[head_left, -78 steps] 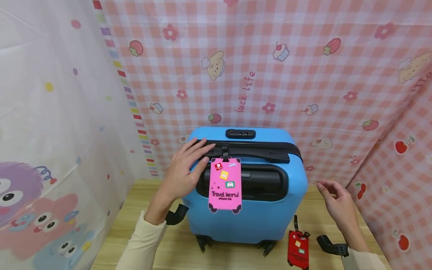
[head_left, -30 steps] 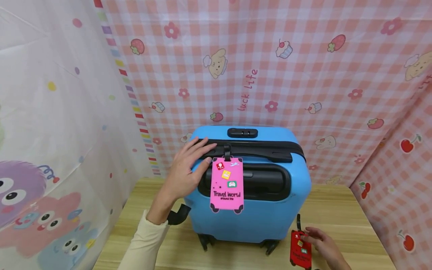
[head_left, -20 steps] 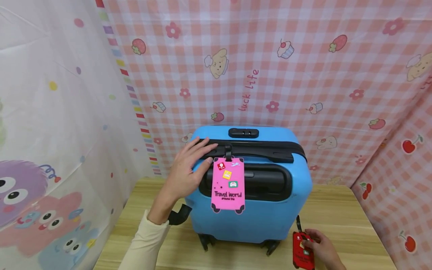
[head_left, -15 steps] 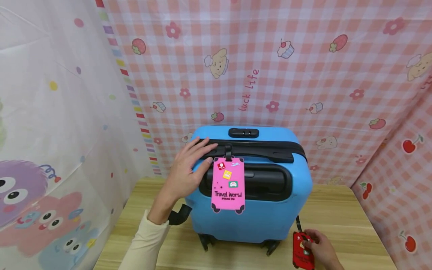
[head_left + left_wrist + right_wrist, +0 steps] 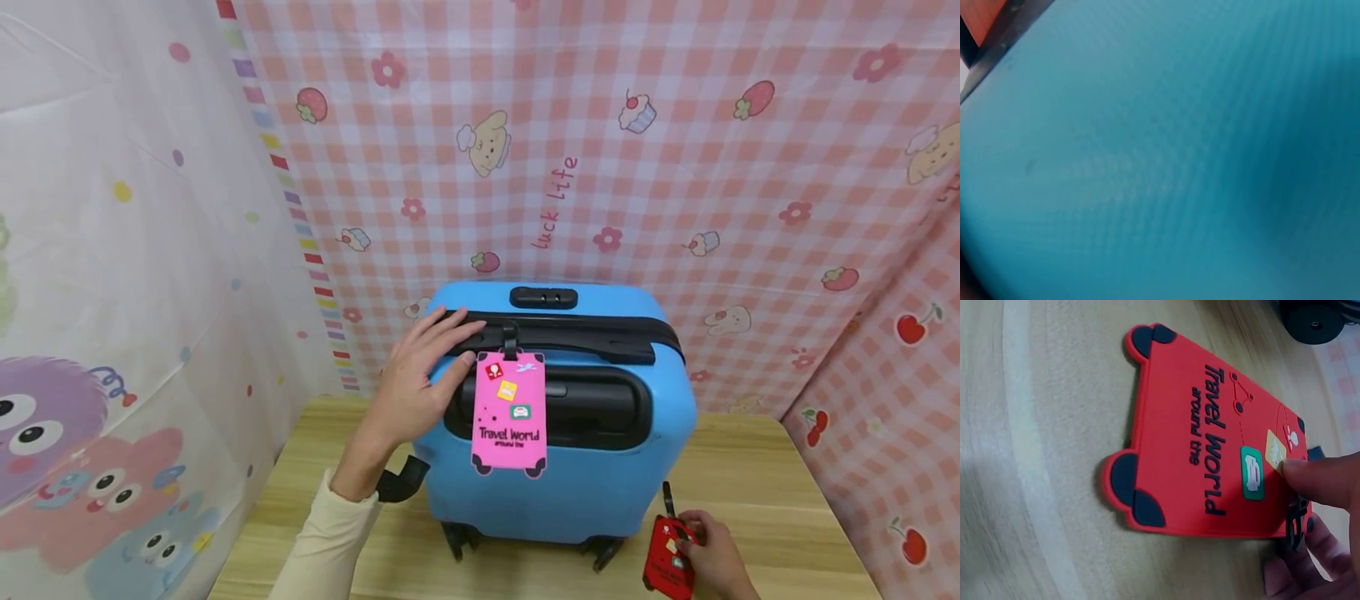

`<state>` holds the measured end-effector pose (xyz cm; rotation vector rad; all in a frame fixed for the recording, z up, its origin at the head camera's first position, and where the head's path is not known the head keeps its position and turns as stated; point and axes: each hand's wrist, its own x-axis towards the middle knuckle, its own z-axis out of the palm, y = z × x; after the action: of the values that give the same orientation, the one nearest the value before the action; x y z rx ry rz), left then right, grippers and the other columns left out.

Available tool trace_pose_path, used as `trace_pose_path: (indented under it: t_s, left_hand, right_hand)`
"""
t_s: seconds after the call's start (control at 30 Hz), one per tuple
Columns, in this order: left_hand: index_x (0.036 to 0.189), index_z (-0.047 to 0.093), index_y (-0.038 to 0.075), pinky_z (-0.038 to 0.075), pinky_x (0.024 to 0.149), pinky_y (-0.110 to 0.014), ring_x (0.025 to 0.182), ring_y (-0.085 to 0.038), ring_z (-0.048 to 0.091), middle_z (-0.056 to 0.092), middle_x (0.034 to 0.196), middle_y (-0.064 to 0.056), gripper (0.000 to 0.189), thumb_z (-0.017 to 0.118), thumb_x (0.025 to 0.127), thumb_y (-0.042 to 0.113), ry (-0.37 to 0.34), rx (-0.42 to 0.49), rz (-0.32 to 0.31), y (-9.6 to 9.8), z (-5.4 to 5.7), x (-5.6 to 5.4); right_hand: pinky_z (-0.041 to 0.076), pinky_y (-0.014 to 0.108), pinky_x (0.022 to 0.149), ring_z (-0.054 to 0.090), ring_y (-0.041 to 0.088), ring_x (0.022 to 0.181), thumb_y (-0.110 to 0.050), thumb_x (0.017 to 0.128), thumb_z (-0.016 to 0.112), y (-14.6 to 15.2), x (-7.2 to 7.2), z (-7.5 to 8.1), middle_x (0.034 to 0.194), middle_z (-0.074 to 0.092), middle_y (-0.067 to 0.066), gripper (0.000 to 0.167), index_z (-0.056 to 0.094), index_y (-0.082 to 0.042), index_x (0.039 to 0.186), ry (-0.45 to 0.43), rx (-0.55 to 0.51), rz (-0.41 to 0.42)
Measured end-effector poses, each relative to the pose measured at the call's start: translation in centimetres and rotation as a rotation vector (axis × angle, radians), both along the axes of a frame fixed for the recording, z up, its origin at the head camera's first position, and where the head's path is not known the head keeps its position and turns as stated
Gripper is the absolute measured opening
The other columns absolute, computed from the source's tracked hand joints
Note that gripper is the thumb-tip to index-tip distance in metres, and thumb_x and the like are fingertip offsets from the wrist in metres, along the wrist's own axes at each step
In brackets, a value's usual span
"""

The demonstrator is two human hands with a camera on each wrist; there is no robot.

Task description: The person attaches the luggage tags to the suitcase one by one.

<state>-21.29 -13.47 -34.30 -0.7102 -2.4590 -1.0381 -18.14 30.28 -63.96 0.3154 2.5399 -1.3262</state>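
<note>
A blue suitcase [image 5: 555,500] stands upright on its wheels. A pink luggage tag [image 5: 512,454] hangs by a black strap from the suitcase's black top handle [image 5: 577,340]. My left hand [image 5: 412,387] rests on the suitcase's upper left corner, fingers extended over the handle's end. In the left wrist view the blue shell [image 5: 1147,156] fills nearly everything and no fingers show. At the suitcase's lower right, my right hand [image 5: 718,557] pinches a red luggage tag [image 5: 1179,425] near its strap end, thumb on the printed face. The other fingers are partly hidden beneath the tag.
Under the suitcase is a wood-grain tabletop [image 5: 757,475]. A pink checked cloth [image 5: 570,167] hangs close behind, continuing along the right side. A white patterned cloth [image 5: 150,250] hangs at the left. Two black suitcase wheels [image 5: 603,554] show at the front.
My right hand has come down from beside the suitcase to the red luggage tag and taken hold of it. The tag has tilted slightly. My left hand has stayed on the suitcase.
</note>
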Motion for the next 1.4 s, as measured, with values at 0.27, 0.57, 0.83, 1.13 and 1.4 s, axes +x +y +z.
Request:
trace_pose_path:
  t_s: [0.27,0.57,0.83,1.13,1.4]
  left_hand:
    - [0.141,0.056,0.025,0.014,0.116,-0.063,0.15,-0.023,0.023,0.042,0.155,-0.002,0.041,0.053,0.101,0.031,0.0,0.007,0.004,0.1,0.1,-0.1]
    - [0.141,0.057,0.024,0.015,0.116,-0.063,0.15,-0.024,0.024,0.043,0.155,-0.003,0.041,0.053,0.101,0.031,0.007,0.007,0.01,0.2,0.2,0.0]
    - [0.141,0.057,0.024,0.015,0.116,-0.064,0.15,-0.023,0.024,0.043,0.155,-0.002,0.041,0.053,0.101,0.031,0.011,0.008,0.01,0.0,0.0,-0.1]
    - [0.141,0.057,0.025,0.014,0.116,-0.064,0.15,-0.022,0.023,0.042,0.155,0.0,0.04,0.053,0.101,0.031,0.003,0.011,0.014,0.1,0.0,0.0]
    - [0.141,0.057,0.025,0.014,0.116,-0.063,0.15,-0.023,0.023,0.042,0.155,-0.001,0.04,0.053,0.101,0.031,-0.004,0.011,0.014,0.1,0.0,0.1]
  right_hand:
    - [0.051,0.033,0.069,0.059,0.023,0.083,0.008,0.087,0.062,0.2,-0.1,0.2,0.1,0.062,0.023,0.042,0.047,0.014,0.126,0.018,0.001,-0.025]
    - [0.048,0.03,0.07,0.06,0.023,0.087,0.002,0.089,0.065,0.2,0.0,0.4,0.105,0.066,0.022,0.031,0.06,0.008,0.118,0.031,-0.043,-0.071]
    - [0.048,0.032,0.072,0.057,0.021,0.088,-0.029,0.098,0.062,-0.3,0.3,1.2,0.099,0.067,0.009,0.033,0.069,0.001,0.109,-0.049,-0.096,-0.114]
    - [0.051,0.042,0.084,0.058,0.028,0.098,-0.055,0.091,0.065,-0.3,0.2,1.4,0.112,0.065,0.017,0.072,0.058,0.005,0.128,-0.158,-0.143,-0.083]
    - [0.049,0.03,0.072,0.058,0.023,0.09,-0.014,0.091,0.071,-0.2,0.5,0.7,0.104,0.068,0.013,0.027,0.07,0.002,0.112,-0.046,-0.107,-0.126]
